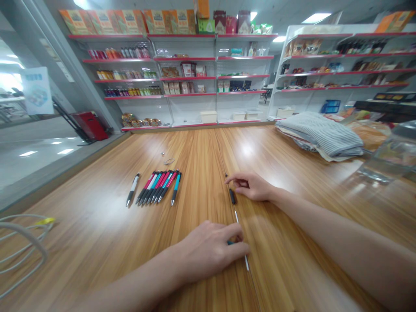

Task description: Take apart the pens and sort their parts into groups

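My left hand (211,247) is low in the middle of the table, its thumb and fingers closed around a teal pen barrel (230,242), mostly hidden. A thin white pen refill (237,217) shows just beyond these fingers, and a thin white rod (247,263) sticks out below the thumb. My right hand (251,185) rests farther up, index finger stretched and thumb apart from it, the other fingers curled. Its index fingertip is beside a tiny dark pen piece (225,175). Just below lies a black pen grip (232,196), in line with the other parts.
A row of capped-end click pens (157,187) lies to the left, with a white pen (132,189) and a teal pen (176,189) apart. Beyond is a small ring (169,161). Folded cloths (320,134) and a clear container (391,154) stand right; a white cable (24,247) left.
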Available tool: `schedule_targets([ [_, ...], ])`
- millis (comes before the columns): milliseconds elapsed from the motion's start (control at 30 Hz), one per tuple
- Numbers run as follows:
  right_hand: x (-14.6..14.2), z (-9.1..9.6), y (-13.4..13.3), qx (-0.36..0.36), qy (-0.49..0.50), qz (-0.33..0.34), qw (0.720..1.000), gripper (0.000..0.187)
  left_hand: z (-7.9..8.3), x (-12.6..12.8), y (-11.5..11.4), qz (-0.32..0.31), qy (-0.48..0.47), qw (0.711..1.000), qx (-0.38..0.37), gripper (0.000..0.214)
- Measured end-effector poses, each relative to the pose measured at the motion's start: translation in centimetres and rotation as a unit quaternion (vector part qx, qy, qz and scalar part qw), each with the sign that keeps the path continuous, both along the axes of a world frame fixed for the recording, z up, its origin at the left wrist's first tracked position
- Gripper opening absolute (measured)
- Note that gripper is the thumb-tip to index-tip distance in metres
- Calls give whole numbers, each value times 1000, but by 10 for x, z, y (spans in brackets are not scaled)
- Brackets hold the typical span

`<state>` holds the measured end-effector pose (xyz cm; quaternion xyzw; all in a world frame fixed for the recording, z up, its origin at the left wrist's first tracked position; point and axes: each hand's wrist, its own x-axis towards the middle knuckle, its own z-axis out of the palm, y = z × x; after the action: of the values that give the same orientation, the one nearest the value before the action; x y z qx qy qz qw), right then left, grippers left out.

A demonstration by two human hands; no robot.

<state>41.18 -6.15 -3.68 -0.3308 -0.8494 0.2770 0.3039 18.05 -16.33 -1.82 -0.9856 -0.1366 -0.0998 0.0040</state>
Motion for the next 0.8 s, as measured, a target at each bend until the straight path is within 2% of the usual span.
schedule_targets([
  [133,4,-5,6,-8,15,-40,999,31,0,0,1,-2,-5,1000,0,25],
  [333,2,-8,12,73,-19,-159,984,19,-2,0,2,0,-10,1000,1,24],
  [467,-3,-8,17,114,-45,-211,970,16,-2,-1,4,16,-40,999,3,22],
  [800,-10,-7,16,116,-73,-190,972,18,-3,-4,5,48,-95,994,-3,21],
])
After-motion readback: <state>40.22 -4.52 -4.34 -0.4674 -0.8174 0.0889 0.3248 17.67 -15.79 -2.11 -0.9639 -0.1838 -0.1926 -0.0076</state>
